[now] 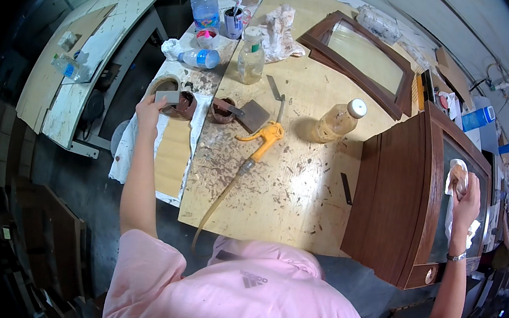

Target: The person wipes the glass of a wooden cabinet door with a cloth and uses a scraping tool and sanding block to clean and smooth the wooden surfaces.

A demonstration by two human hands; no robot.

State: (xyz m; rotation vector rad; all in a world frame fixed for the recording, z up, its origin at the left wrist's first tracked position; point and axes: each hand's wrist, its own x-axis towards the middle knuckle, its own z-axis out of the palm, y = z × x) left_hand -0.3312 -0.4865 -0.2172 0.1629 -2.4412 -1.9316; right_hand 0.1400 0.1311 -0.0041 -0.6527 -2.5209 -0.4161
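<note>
At the left end of the table my left hand (148, 114) pinches a small flat grey block (167, 96), held above a white sheet and beside a roll of tape (165, 84). A brown-stained cup (184, 107) stands just to its right. Over on the right, my right hand (466, 204) is closed on a crumpled white cloth (458, 177). That cloth lies against the glass panel (439, 229) of a dark brown wooden cabinet (388, 199). Part of the cloth hangs below the hand.
An orange air blow gun (264, 136) with its hose lies mid-table. Near it are a dark square block (252, 116), another stained cup (222, 110) and a white-capped bottle (339, 123). A framed glass door (362, 59) lies farther back. A large water bottle (204, 6) stands at the back left.
</note>
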